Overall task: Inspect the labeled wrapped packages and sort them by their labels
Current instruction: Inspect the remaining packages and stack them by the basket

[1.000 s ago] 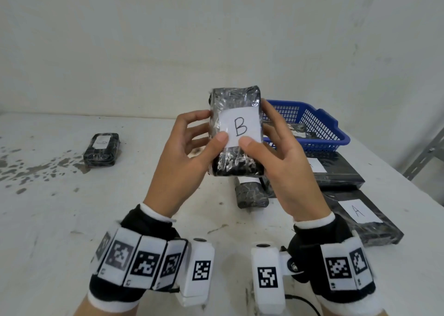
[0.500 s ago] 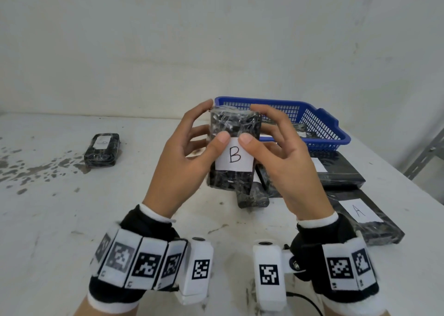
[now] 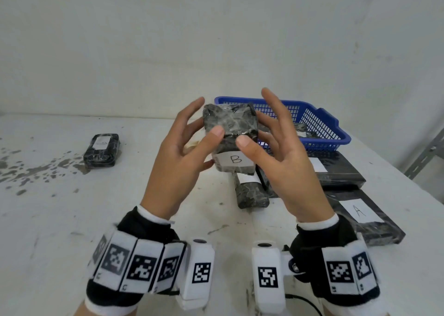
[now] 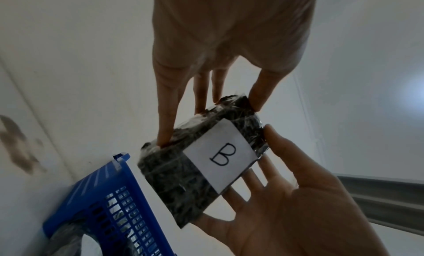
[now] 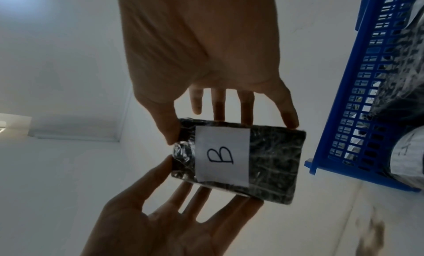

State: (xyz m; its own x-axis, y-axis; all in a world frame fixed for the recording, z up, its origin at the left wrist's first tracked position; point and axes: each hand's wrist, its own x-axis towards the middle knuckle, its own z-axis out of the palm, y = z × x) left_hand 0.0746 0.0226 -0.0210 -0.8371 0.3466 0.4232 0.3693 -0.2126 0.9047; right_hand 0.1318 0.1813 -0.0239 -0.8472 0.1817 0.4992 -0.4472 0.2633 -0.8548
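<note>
A small package (image 3: 229, 126) in black wrap and clear film, with a white label "B" (image 3: 235, 160), is held up between both hands above the table. My left hand (image 3: 187, 145) pinches its left side, thumb on the front and fingers behind. My right hand (image 3: 276, 152) holds the right side the same way, index finger raised. The left wrist view shows the B package (image 4: 183, 183) with left fingertips (image 4: 164, 138) on its edge. In the right wrist view the B package (image 5: 273, 162) sits between the right hand (image 5: 206, 60) and the left hand (image 5: 174, 214).
A blue mesh basket (image 3: 322, 126) with wrapped packages stands at the back right. Flat black packages lie to the right, one with a white label (image 3: 341, 171), one labelled "A" (image 3: 360, 214). A small wrapped package (image 3: 251, 192) lies below my hands, another (image 3: 102, 150) far left. The table (image 3: 60, 219) is stained.
The B package has come down from in front of the wall and tipped, so its label now sits low in the head view. Both hands stayed on it.
</note>
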